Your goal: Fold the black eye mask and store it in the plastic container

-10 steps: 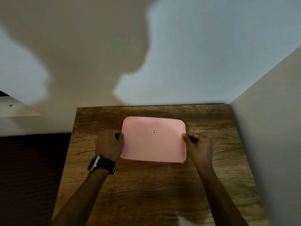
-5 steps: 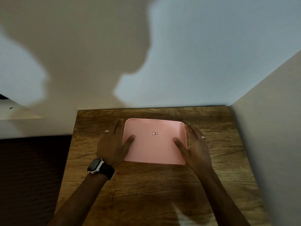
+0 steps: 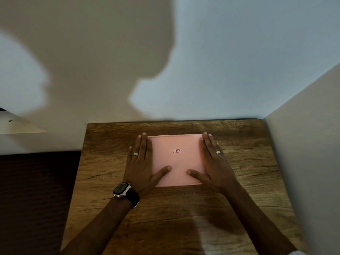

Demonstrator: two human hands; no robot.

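Observation:
A pink lid (image 3: 177,162) with a small red-framed label covers the plastic container on the wooden table (image 3: 184,208). My left hand (image 3: 142,164) lies flat over the lid's left edge, fingers stretched, thumb on the pink surface. My right hand (image 3: 214,162) lies flat the same way over the right edge. The container body under the lid is hidden. No black eye mask is visible.
A white wall stands behind the table and another wall (image 3: 312,144) closes off its right side. To the left of the table lies a dark floor or surface (image 3: 36,190). A watch sits on my left wrist.
Both hands went from pinching the lid's side edges to lying flat on it, fingers stretched forward. The lid has come down level.

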